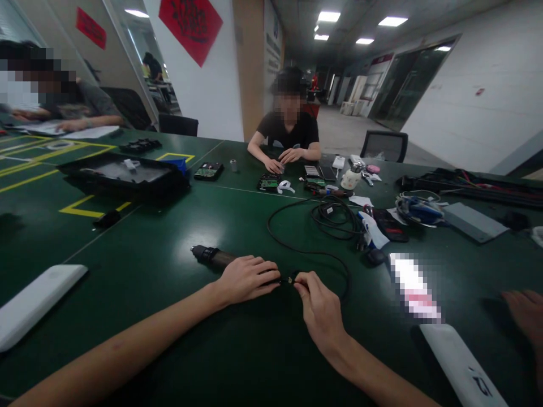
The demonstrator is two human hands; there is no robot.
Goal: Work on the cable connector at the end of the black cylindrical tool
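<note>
My left hand (246, 277) lies over the rear end of a dark cylindrical tool (211, 256) on the green table (169, 249), fingers curled on it. My right hand (317, 302) pinches the end of a black cable (297, 249) right at the tool's tail, where a small connector (291, 279) shows between the two hands. From there the cable loops away toward a coiled bundle (335, 217) further back.
A white flat panel (34, 299) lies at the near left, another white piece (460, 362) at the near right. A black tray (123, 175) is at the back left. A seated person (288, 133) works on circuit boards opposite. Another person's hand (526, 314) rests at the right edge.
</note>
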